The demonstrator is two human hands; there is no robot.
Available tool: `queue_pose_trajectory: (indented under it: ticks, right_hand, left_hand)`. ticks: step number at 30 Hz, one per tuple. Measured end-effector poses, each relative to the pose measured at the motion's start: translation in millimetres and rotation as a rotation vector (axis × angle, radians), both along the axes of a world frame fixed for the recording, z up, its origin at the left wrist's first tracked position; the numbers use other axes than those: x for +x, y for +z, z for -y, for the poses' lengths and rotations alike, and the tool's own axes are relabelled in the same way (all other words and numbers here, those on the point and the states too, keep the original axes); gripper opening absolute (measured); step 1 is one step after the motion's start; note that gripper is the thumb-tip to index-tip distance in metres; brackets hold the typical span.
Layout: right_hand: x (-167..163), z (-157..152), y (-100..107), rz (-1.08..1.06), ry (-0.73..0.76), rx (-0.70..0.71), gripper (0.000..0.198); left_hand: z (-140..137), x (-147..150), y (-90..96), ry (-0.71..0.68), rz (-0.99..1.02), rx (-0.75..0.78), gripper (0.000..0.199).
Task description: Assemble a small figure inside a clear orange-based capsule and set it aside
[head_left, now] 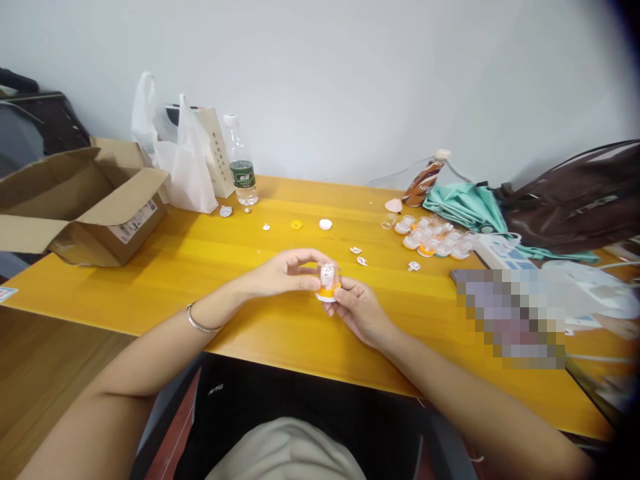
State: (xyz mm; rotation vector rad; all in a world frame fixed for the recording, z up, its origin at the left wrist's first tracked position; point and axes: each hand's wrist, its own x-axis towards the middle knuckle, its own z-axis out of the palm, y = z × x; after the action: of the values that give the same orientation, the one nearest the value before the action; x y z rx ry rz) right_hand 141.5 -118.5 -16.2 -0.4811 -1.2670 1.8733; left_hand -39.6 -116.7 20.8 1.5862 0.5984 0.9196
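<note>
A small clear-domed plastic piece [327,283] with an orange ring and a white base is held upright above the table's front part. My left hand [297,272] closes on its left side, thumb at the orange ring and fingers curled behind the dome. From the right, my right hand [361,308] pinches the orange and white base. Something white with cut-outs shows inside the dome. Just beyond lie small white cut-out parts [361,261], a white round cap [325,225], a yellow disc [296,225] and a tiny white part [266,227].
Several similar domed pieces [425,248] cluster at the right, near a folded green cloth [465,207] and a brown bottle [425,181]. A blurred flat device [510,320] lies front right. An open cardboard box [120,227], white plastic bag [187,173] and water bottle [242,163] stand left.
</note>
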Motion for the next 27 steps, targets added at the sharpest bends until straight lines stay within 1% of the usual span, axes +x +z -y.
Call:
queue_pose_trajectory:
  ticks: [2,4,10,12,15,21,23,25,27]
  right_hand:
    - [1,-1,1,-0.002,0.023,-0.025,0.022]
    - [2,-2,1,-0.007,0.048,-0.046,0.023]
    - [2,-2,-3,-0.019,0.181,-0.103,0.034]
    - [3,-1,-3,-0.022,0.191,-0.105,0.035]
    - [4,-2,-2,-0.011,0.176,-0.092,0.036]
    - [4,-3,-3,0.022,0.095,-0.082,0.036]
    - [2,-2,-4,0.023,0.114,-0.107,0.042]
    - [0,1,-3,0.003,0.168,-0.15,0.05]
    - [-3,4,-1,-0.052,0.197,-0.195,0.052]
  left_hand:
    - [-1,-2,2.6,-0.049,-0.065,0.034,0.037]
    - [-1,-2,3.5,-0.084,-0.093,0.031,0.035]
    - [-1,2,-1.9,-0.088,-0.042,-0.038,0.027]
    - [-1,3,-2.7,-0.065,-0.056,-0.003,0.024]
    - [0,6,-2.9,0.019,-0.082,0.097,0.021]
    - [4,13,-5.8,0.127,-0.108,0.203,0.019]
    - [5,15,-7.0,0.15,-0.079,0.219,0.019]
    - [5,17,-7.6,0.165,-0.041,0.235,0.02]
    - [5,18,-7.9,0.18,-0.039,0.252,0.021]
